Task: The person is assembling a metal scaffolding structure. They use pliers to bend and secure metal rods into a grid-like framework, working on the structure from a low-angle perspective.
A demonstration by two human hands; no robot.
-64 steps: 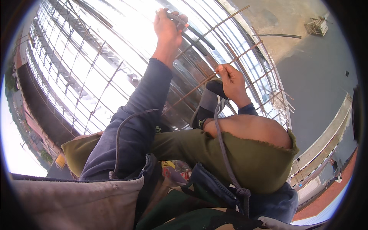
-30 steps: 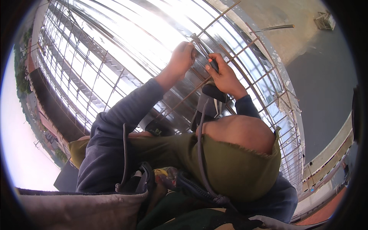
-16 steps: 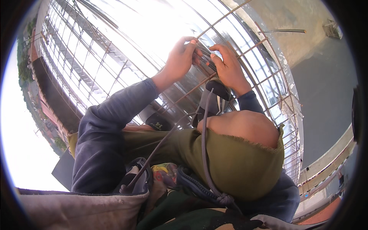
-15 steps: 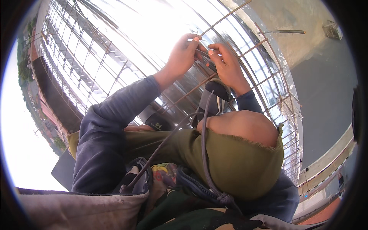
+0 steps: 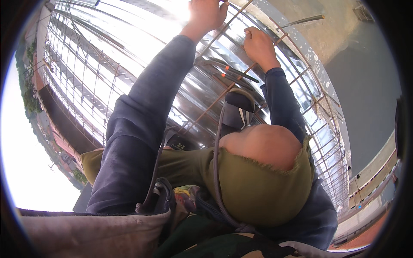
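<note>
My left hand (image 5: 208, 13) reaches far forward over the rebar grid (image 5: 219, 36), partly cut off by the top of the picture. Its visible fingers are curled in, and what they hold, if anything, does not show. To its right, my right hand (image 5: 260, 46) is closed, thumb against the fingers, beside a rusty bar. Anything in that grip is too small to make out. A dark-handled hand tool with orange marks (image 5: 232, 72), like pincers, lies on the shiny metal decking (image 5: 189, 101) below both hands, touched by neither.
My shoe (image 5: 239, 103) rests on the bars just below the tool; another dark shoe (image 5: 178, 141) is to the left. My bare knee (image 5: 266, 144) shows through torn olive trousers. A concrete edge (image 5: 316, 71) runs along the right, with a bar end (image 5: 303, 20) jutting over it.
My hands were close together above the tool; now they are apart. The left has moved forward and up, the right slightly up and right. The tool is now plainly visible. The view has shifted slightly.
</note>
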